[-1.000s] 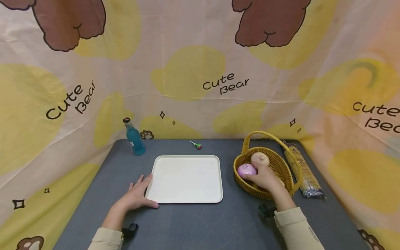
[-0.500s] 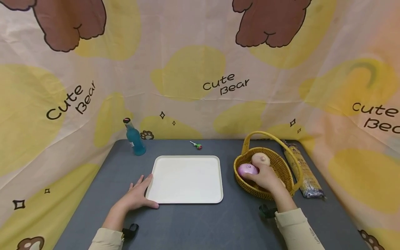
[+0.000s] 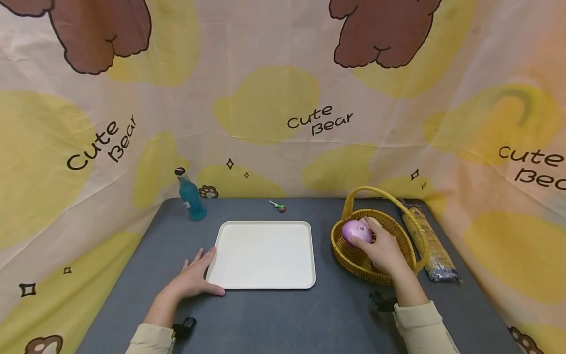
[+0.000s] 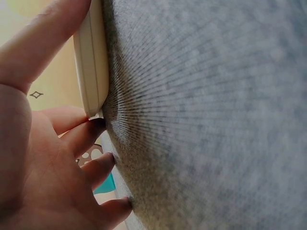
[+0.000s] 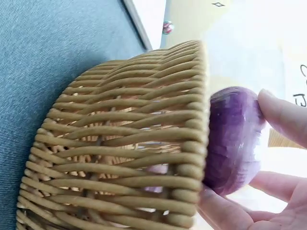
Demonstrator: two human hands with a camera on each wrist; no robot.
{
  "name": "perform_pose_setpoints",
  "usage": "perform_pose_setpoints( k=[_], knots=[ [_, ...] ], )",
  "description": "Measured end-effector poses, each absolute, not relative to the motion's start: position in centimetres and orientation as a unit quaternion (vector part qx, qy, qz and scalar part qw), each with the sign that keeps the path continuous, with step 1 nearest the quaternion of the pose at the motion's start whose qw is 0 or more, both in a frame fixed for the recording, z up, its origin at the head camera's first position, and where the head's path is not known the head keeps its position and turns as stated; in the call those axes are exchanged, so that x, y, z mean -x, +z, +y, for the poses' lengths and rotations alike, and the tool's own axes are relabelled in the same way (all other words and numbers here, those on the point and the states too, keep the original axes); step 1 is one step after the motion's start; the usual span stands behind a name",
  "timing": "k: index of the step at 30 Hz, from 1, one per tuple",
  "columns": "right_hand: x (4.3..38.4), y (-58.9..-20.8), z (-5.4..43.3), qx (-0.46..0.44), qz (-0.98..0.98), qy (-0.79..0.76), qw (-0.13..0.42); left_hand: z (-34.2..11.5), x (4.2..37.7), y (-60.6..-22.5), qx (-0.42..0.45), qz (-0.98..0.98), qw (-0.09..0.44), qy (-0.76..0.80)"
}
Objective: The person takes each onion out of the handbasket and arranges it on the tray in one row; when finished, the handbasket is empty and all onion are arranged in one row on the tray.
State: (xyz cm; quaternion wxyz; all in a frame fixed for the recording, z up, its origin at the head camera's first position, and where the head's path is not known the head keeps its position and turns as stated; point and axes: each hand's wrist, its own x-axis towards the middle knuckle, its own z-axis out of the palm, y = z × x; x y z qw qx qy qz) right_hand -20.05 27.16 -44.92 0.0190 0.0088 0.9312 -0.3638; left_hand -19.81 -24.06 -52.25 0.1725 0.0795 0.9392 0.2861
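Note:
My right hand [image 3: 385, 250] grips a purple onion [image 3: 356, 232] between thumb and fingers, at the left rim of the yellow wicker basket [image 3: 350, 265]. In the right wrist view the onion [image 5: 235, 141] shows above the woven wall [image 5: 115, 153]. A pale, round, onion-like thing [image 3: 375, 222] lies behind it, mostly covered by the hand. What else lies in the basket is hidden. My left hand [image 3: 192, 278] is spread at the near left corner of the white rectangular tray [image 3: 265, 255]. Its thumb and fingers touch the tray's edge [image 4: 91, 62], fairly straight.
At the back left stands a blue bottle [image 3: 192, 199]. A small lollipop with a green wrapper [image 3: 278, 206] lies behind the tray. Right of the basket is a long, yellowish plastic packet [image 3: 433, 246]. The basket's tall handle [image 3: 400, 199] arches upward. A printed curtain [image 3: 265, 108] hangs behind the grey table.
My right hand has lifted the purple onion up within the basket and slightly to the right, now covering most of the pale round thing. The left hand and tray stay still.

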Motion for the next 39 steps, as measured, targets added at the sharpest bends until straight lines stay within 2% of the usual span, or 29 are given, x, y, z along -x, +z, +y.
perform_pose_setpoints(
  k=[26,39],
  knots=[
    [19.8,-43.6,23.8,0.040,0.894,-0.444,-0.051,-24.1,20.0,-52.6,-0.081,0.939,0.166,0.288],
    [20.4,-43.9,21.6,0.070,0.904,-0.415,-0.071,-24.0,19.7,-52.5,-0.071,0.942,0.160,0.288]
  ],
)
